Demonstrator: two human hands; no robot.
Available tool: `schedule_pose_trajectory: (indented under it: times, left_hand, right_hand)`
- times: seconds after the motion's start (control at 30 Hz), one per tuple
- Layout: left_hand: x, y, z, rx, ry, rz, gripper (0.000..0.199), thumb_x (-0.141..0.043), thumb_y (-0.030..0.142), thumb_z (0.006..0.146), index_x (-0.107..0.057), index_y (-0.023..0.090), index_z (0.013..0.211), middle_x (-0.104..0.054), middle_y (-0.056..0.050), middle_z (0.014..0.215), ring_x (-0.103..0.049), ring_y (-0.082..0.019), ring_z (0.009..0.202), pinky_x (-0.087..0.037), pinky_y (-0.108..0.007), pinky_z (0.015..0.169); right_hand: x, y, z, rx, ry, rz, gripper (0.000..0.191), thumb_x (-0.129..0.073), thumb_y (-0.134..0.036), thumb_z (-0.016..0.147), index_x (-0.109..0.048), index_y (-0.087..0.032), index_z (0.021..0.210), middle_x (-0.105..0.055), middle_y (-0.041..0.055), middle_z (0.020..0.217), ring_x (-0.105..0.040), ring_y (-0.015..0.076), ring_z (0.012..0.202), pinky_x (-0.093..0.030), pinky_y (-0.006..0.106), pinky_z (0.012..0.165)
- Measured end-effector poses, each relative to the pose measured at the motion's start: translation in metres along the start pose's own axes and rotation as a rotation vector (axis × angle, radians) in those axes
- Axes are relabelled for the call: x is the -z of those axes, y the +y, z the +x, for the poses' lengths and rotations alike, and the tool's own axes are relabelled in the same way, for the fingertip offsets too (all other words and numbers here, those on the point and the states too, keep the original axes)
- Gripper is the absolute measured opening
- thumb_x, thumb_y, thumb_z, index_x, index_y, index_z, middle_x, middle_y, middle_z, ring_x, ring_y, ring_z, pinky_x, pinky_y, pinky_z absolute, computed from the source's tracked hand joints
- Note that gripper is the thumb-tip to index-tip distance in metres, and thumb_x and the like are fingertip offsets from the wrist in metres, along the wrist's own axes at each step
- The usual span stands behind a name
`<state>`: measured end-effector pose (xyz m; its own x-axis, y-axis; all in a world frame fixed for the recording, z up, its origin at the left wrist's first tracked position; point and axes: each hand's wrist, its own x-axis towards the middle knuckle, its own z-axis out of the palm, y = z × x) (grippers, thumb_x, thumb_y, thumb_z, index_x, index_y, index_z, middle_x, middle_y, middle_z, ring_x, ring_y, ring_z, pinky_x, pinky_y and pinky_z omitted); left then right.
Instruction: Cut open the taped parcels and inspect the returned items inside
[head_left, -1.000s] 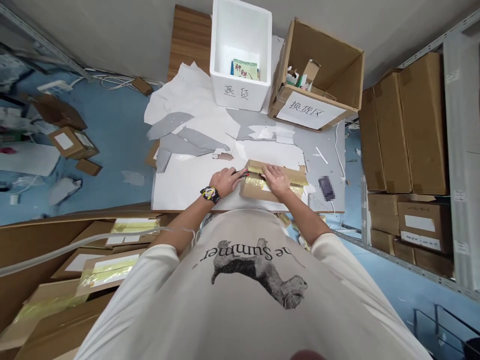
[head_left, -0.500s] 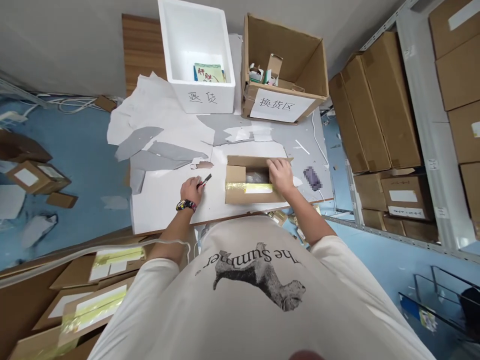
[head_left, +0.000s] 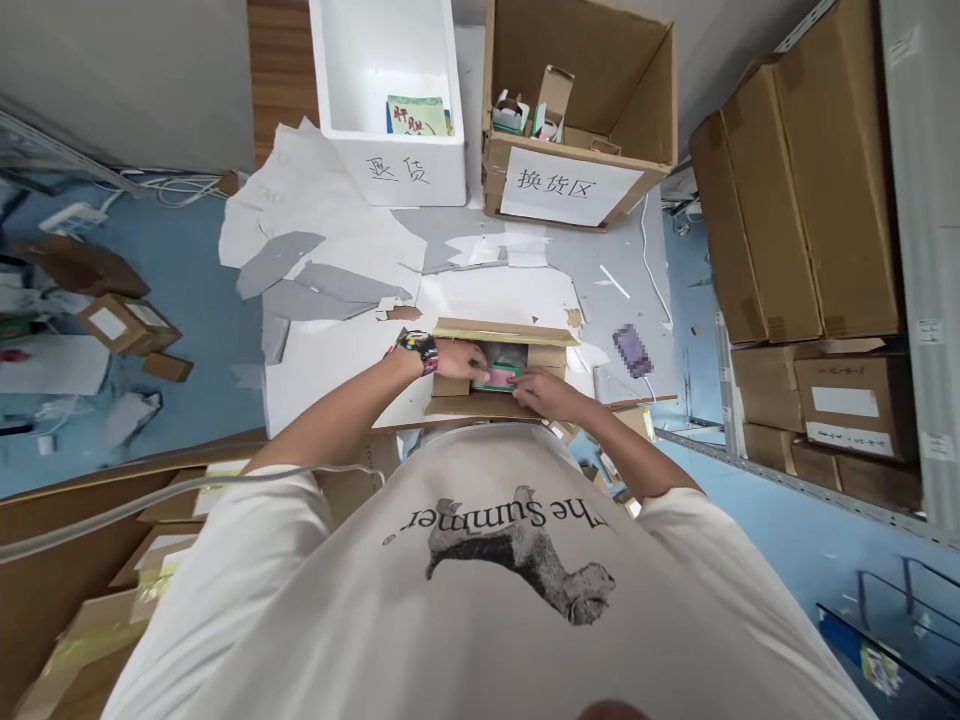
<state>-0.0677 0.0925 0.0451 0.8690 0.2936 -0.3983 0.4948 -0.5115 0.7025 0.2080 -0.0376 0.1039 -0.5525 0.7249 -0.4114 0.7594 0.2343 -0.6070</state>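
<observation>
A small cardboard box [head_left: 510, 403] lies with its flaps spread at the table's front edge. Inside it shows a pink and green packet [head_left: 499, 376], with clear wrapping behind. My left hand [head_left: 461, 360] reaches in from the left, its fingers closed on the packet's left end. From the right, my right hand [head_left: 551, 394] comes over the near side, fingertips pinching the packet's right end. A patterned band is round my left wrist.
Behind stand a white foam box [head_left: 412, 175] and a large open carton [head_left: 645, 185], both labelled. Torn paper [head_left: 345, 290] covers the table. A blurred purple object [head_left: 632, 350] with a cable lies at the right. Cartons fill the right shelf.
The small box's flaps are now spread wide and the pink and green packet shows. My left hand has moved right into the box; the pen it held is out of its fingers.
</observation>
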Motion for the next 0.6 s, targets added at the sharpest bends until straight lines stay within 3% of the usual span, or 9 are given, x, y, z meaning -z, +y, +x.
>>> schedule_pose_trajectory:
  times: [0.1,0.17,0.27,0.37,0.43,0.53,0.6]
  left_hand:
    - [-0.005,0.016,-0.003,0.037,-0.004,0.277,0.034,-0.084,0.058,0.090,-0.084,0.024,0.088,-0.084,-0.008,0.106,-0.070,-0.026,0.092,-0.056,-0.039,0.093]
    - [-0.006,0.031,-0.017,0.012,0.081,0.378,0.033,-0.086,0.056,0.088,-0.084,0.024,0.089,-0.081,-0.011,0.108,-0.072,-0.030,0.101,-0.056,-0.047,0.105]
    - [-0.006,0.047,-0.051,-0.041,0.277,0.402,0.032,-0.080,0.057,0.095,-0.086,0.025,0.096,-0.080,-0.013,0.110,-0.071,-0.038,0.124,-0.045,-0.061,0.131]
    - [-0.011,0.053,-0.089,0.044,0.427,0.323,0.029,-0.075,0.049,0.098,-0.088,0.027,0.111,-0.080,-0.014,0.124,-0.061,-0.042,0.151,-0.032,-0.067,0.143]
    - [-0.021,0.053,-0.108,0.152,0.492,0.270,0.040,-0.082,0.044,0.090,-0.086,0.028,0.126,-0.075,-0.014,0.147,-0.048,-0.045,0.166,-0.027,-0.069,0.146]
    - [-0.044,0.045,-0.123,0.313,0.510,0.222,0.077,-0.093,0.039,0.074,-0.077,0.027,0.149,-0.057,-0.016,0.175,-0.038,-0.053,0.173,-0.021,-0.074,0.147]
    - [-0.057,0.033,-0.126,0.355,0.455,0.179,0.083,-0.091,0.039,0.076,-0.074,0.024,0.156,-0.051,-0.020,0.181,-0.040,-0.054,0.172,-0.028,-0.074,0.143]
  right_hand:
    - [-0.004,-0.006,0.003,0.007,-0.041,-0.225,0.030,-0.067,-0.034,0.116,-0.081,-0.020,0.138,-0.085,0.0155,0.132,-0.066,0.0370,0.145,-0.033,0.063,0.140]
    - [-0.004,-0.008,0.000,0.006,-0.017,-0.371,0.034,-0.066,-0.037,0.116,-0.079,-0.016,0.139,-0.083,0.0196,0.133,-0.062,0.0394,0.146,-0.023,0.067,0.145]
    - [-0.004,-0.007,-0.018,0.016,0.080,-0.460,0.035,-0.059,-0.037,0.117,-0.082,-0.014,0.132,-0.081,0.0225,0.131,-0.061,0.0411,0.142,-0.018,0.066,0.149]
    - [-0.008,0.003,-0.045,-0.110,0.201,-0.471,0.035,-0.062,-0.023,0.110,-0.081,-0.016,0.139,-0.080,0.0238,0.134,-0.061,0.0441,0.140,-0.019,0.072,0.148]
    - [-0.014,0.013,-0.056,-0.245,0.248,-0.487,0.052,-0.073,-0.020,0.102,-0.076,-0.018,0.153,-0.074,0.0266,0.153,-0.058,0.0508,0.149,-0.016,0.081,0.145]
    - [-0.023,0.031,-0.058,-0.382,0.233,-0.443,0.088,-0.089,-0.023,0.090,-0.061,-0.022,0.173,-0.045,0.0273,0.186,-0.038,0.0639,0.169,-0.009,0.094,0.139]
    - [-0.023,0.047,-0.054,-0.391,0.166,-0.352,0.102,-0.092,-0.026,0.089,-0.050,-0.027,0.182,-0.028,0.0250,0.195,-0.028,0.0656,0.175,-0.018,0.096,0.135]
